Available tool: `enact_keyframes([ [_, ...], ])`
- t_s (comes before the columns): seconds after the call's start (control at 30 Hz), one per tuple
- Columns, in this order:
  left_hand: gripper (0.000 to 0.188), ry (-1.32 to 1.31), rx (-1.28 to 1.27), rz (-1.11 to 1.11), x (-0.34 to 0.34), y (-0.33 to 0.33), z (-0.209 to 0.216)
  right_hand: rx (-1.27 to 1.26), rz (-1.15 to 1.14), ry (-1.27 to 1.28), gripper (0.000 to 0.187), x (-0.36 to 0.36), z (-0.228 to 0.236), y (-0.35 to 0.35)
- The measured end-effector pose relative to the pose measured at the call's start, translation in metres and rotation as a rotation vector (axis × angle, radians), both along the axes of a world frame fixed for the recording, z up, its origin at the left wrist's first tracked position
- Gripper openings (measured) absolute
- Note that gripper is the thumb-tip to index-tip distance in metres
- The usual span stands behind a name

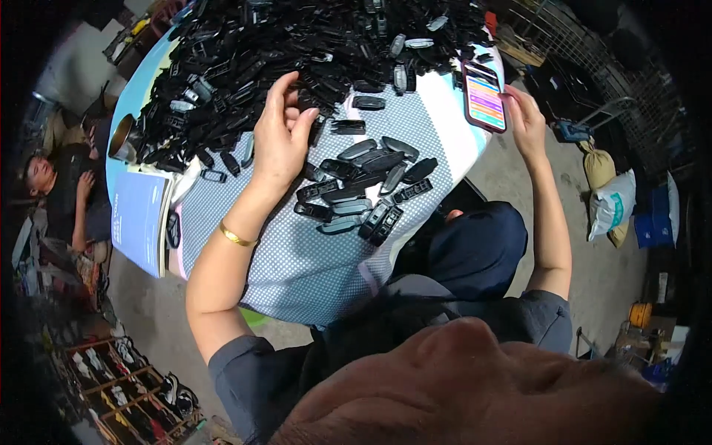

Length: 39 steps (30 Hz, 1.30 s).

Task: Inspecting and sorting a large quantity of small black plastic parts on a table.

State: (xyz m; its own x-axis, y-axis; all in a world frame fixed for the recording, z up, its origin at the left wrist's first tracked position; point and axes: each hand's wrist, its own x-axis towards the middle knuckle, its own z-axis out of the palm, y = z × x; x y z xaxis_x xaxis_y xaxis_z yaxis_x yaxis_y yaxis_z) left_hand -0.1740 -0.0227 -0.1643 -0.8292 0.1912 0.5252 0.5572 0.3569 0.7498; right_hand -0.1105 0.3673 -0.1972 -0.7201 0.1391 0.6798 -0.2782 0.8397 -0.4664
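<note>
My left hand (282, 141) is over the near edge of a big heap of black plastic casings (245, 63) that look like car key fob shells. Its index finger is stretched out and the thumb stands apart from it; I see nothing clearly held. Closer to me lies a smaller group of these casings (363, 178), some with button cutouts, some with grey sides. At the table's right edge, my right hand (525, 122) grips the side of a smartphone (484, 96) with a lit, colourful screen. Part of its grip is hidden by the phone.
A dotted cloth covers the table (297, 274). A blue book (139, 219) and a metal cup (122, 137) stand at its left edge. Another person (67, 185) is at the far left. Sacks (612, 200) rest on the right floor; a shoe rack (126, 386) is lower left.
</note>
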Motion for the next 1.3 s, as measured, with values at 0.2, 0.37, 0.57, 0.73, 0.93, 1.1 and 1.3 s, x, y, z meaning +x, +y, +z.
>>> enact_keyframes([
  [0.2, 0.027, -0.081, -0.014, -0.143, -0.006, -0.012, 0.008, 0.143, 0.289, -0.002, 0.016, -0.006, 0.031, -0.072],
  [0.37, 0.038, -0.528, 0.397, -0.332, -0.009, -0.011, 0.008, 0.347, 0.598, -0.022, 0.020, -0.039, 0.039, -0.146],
  [0.57, 0.043, -0.463, 0.502, -0.156, -0.025, -0.025, 0.013, 0.428, 0.725, -0.013, 0.019, -0.082, 0.044, -0.210],
  [0.73, 0.044, -0.415, 0.725, -0.058, -0.028, -0.038, 0.023, 0.463, 0.549, 0.078, 0.018, -0.119, 0.055, -0.233],
  [0.93, 0.031, -0.364, 0.714, 0.013, -0.030, -0.045, 0.025, 0.481, 0.598, 0.175, 0.017, -0.156, 0.061, -0.244],
  [1.1, 0.034, -0.327, 0.848, 0.147, -0.043, -0.053, 0.023, 0.676, 0.684, 0.046, 0.014, -0.149, 0.070, -0.273],
  [1.3, 0.037, -0.352, 0.868, 0.158, -0.047, -0.057, 0.023, 0.801, 0.743, -0.189, 0.020, -0.131, 0.055, -0.264],
])
